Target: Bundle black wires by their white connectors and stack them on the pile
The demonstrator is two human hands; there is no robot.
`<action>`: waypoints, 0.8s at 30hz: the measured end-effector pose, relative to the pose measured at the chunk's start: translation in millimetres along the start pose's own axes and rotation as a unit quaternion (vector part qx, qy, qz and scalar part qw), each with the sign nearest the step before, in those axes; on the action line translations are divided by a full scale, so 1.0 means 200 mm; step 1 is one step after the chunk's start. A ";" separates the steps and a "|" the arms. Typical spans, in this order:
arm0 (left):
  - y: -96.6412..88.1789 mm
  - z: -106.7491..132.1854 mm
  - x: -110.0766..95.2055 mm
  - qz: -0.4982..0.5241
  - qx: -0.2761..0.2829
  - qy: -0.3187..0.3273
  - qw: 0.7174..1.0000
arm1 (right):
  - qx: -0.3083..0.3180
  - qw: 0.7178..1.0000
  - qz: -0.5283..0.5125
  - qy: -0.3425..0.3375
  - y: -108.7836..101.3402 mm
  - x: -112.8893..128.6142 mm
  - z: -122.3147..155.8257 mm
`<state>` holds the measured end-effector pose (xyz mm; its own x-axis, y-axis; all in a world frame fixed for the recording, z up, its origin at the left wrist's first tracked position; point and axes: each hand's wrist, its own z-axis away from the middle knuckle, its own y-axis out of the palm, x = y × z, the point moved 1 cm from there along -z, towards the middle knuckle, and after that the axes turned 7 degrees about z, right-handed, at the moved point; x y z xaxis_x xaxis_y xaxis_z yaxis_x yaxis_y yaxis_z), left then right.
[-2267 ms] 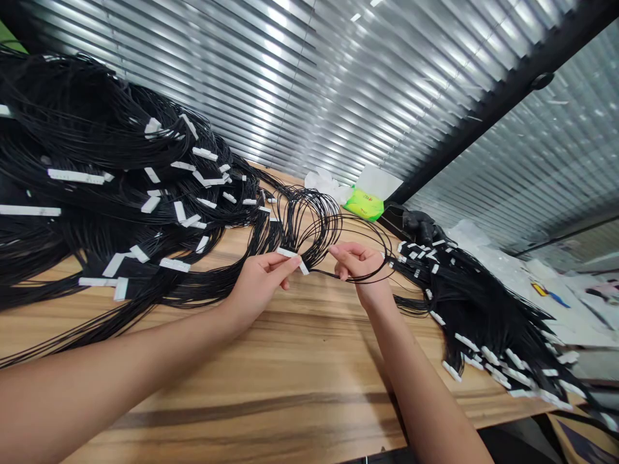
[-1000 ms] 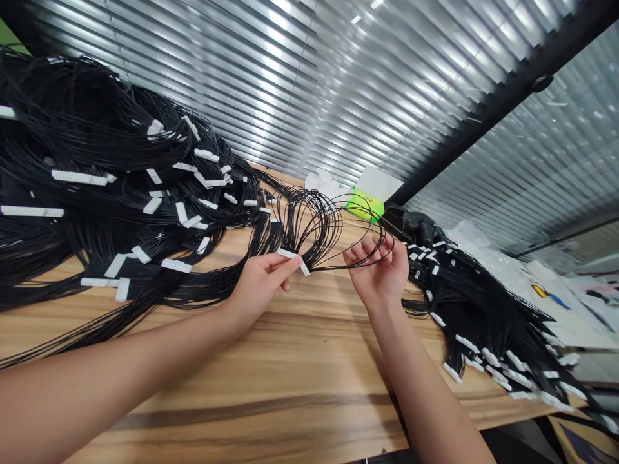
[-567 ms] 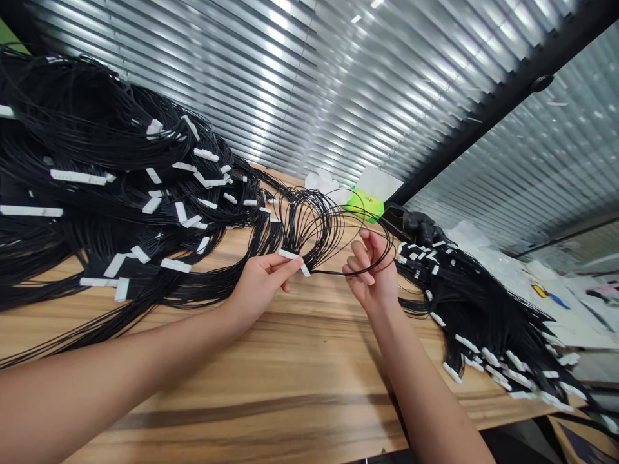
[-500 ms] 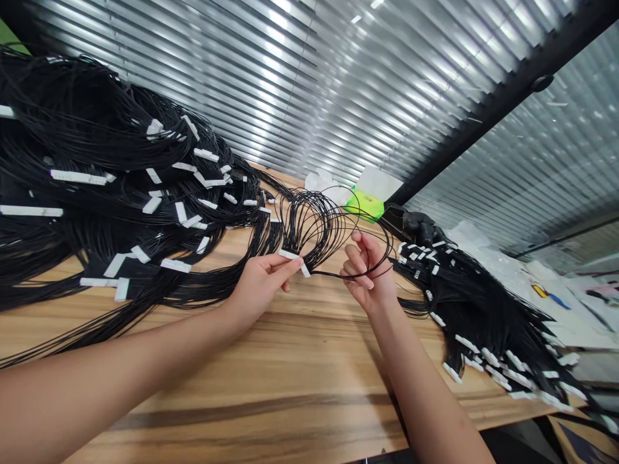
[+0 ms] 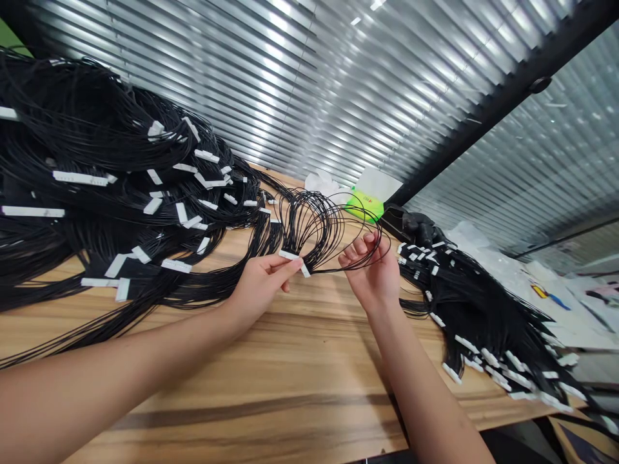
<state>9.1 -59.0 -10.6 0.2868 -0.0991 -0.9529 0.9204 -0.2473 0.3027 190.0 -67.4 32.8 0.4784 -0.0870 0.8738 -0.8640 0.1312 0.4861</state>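
1. Live at the table (image 5: 290,341): a white connector (image 5: 291,255) is pinched between thumb and fingers of the left hand (image 5: 261,290), apparently so that the wire ends are kept steady.
2. Black wires (image 5: 314,222) are fanned out from that connector in a loose loop, seemingly held up to keep the strands clear of the piles.
3. The right hand (image 5: 372,274) is held half open, fingers raised, with the wires drawn across them; whether they are actually gripped cannot be told.
4. The hands are working in the gap between a large wire pile (image 5: 97,187) on the left and a smaller wire pile (image 5: 478,322) on the right, both studded with white connectors.
5. Against the earliest frame, the right hand has been turned palm-up and opened from its curl over the wires, while the left hand's pinch is unchanged.
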 end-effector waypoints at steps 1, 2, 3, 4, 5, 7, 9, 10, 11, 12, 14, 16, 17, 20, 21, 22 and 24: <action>0.00 0.00 0.00 0.002 0.000 0.000 1.000 | -0.001 1.000 -0.001 0.000 0.00 0.00 0.00; 0.00 0.00 0.00 0.006 0.001 -0.001 1.000 | -0.001 1.000 -0.002 0.000 -0.01 -0.01 -0.01; 0.00 0.00 0.00 0.009 0.001 -0.002 1.000 | -0.001 1.000 -0.002 0.001 -0.01 -0.01 -0.01; 0.00 0.00 0.00 0.011 0.002 -0.003 1.000 | 0.001 1.000 -0.002 0.004 -0.01 -0.01 -0.01; 0.00 0.00 0.00 0.012 0.001 -0.004 1.000 | 0.002 1.000 -0.003 0.008 -0.01 -0.01 -0.01; 0.00 0.00 0.00 0.010 0.000 -0.006 1.000 | -0.002 1.000 -0.004 0.015 -0.01 -0.01 -0.01; 0.00 0.00 0.00 0.005 -0.001 -0.007 1.000 | -0.012 1.000 -0.001 0.022 -0.01 -0.01 -0.01; 0.00 0.00 0.00 0.002 -0.001 -0.009 1.000 | -0.016 1.000 0.000 0.025 -0.01 -0.01 -0.01; 0.00 0.00 0.00 0.001 -0.002 -0.010 1.000 | -0.017 0.999 0.000 0.028 -0.01 -0.01 -0.01; 0.00 0.00 0.00 0.001 -0.003 -0.010 1.000 | -0.016 0.999 -0.002 0.032 -0.01 -0.01 -0.01; 0.00 0.00 0.00 0.004 -0.003 -0.011 1.000 | -0.018 0.999 -0.016 0.035 -0.01 -0.01 0.00; 0.00 0.00 -0.01 0.009 -0.002 -0.010 1.000 | -0.036 0.998 -0.039 0.020 -0.01 -0.01 0.00; 0.00 0.00 -0.01 0.011 -0.001 -0.010 1.000 | -0.052 0.997 -0.050 0.004 -0.01 -0.01 0.00; 0.00 0.00 -0.01 0.012 -0.002 -0.010 1.000 | -0.091 0.992 -0.071 -0.056 -0.03 0.00 0.01; 0.00 0.00 -0.01 0.011 -0.002 -0.009 1.000 | -0.094 0.991 -0.069 -0.071 -0.03 0.01 0.00; 0.00 0.00 -0.01 0.011 -0.002 -0.008 1.000 | -0.095 0.990 -0.062 -0.082 -0.04 0.01 0.00; 0.00 0.00 -0.01 0.010 -0.001 -0.007 1.000 | -0.111 0.989 -0.036 -0.088 -0.06 0.01 -0.01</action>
<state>8.5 -59.7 -8.5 0.3012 -0.1181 -0.9462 0.9151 -0.2431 0.3217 200.9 -66.7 28.2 0.4858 -0.2726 0.8305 -0.7635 0.3304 0.5550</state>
